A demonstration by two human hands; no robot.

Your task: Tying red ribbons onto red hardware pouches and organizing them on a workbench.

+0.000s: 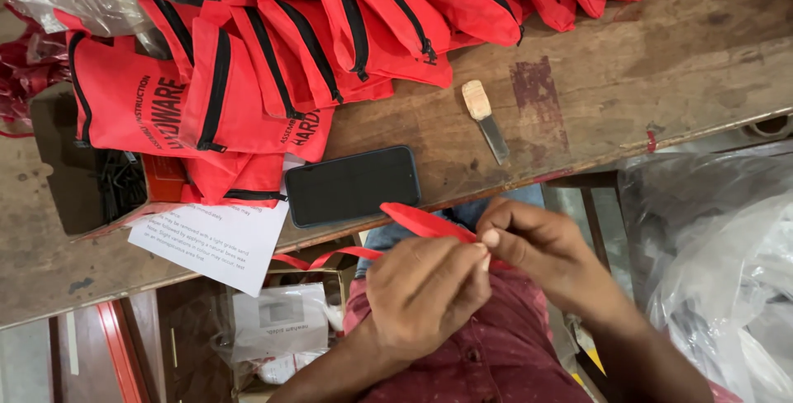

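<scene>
My left hand (425, 291) and my right hand (541, 250) meet in front of my chest, both pinching a red fabric pouch (425, 221) with a thin red strap (326, 257) that trails off to the left. The pouch is folded flat and mostly hidden by my fingers. Just beyond my hands, a dark phone (353, 185) lies face up at the edge of the wooden table (661, 64). A heap of red zip pouches (289, 48) with black zippers covers the table's far left and middle.
A small knife with a pale wooden handle (484, 118) lies on the table right of the phone. A printed paper sheet (219, 242) hangs over the near edge. A box of dark metal parts (124, 184) sits at left. Clear plastic bags (727, 246) fill the right side.
</scene>
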